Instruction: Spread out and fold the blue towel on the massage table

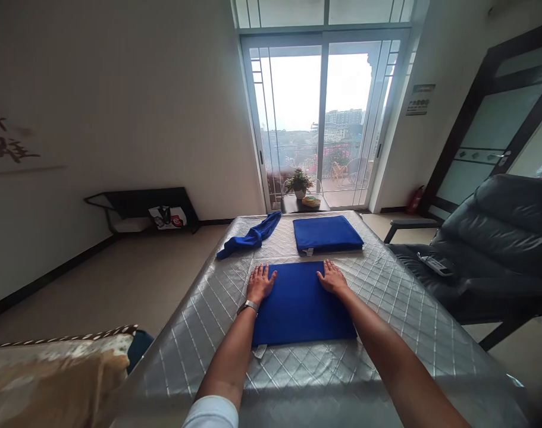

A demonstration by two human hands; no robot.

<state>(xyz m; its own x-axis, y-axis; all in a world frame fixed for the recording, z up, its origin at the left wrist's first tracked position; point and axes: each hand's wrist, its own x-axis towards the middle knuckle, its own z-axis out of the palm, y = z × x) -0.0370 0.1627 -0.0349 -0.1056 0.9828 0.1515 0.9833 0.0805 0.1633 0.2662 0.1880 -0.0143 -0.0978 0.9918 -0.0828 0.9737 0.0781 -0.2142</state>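
Observation:
A folded blue cloth (301, 306) lies flat in front of me on the silver quilted surface (387, 297). My left hand (259, 282) rests flat and open on the cloth's far left corner, a band on its wrist. My right hand (331, 277) lies open on the far right corner, fingers stretched out. Behind it sits a second, neatly folded blue cloth (326, 233). A crumpled blue cloth (251, 236) lies at the far left of the surface.
A black recliner chair (489, 244) with a remote on its arm stands to the right. A patterned cushion (52, 374) is at lower left. Beyond the surface are a small table with a potted plant (300, 183), glass balcony doors and a low black shelf (141, 208).

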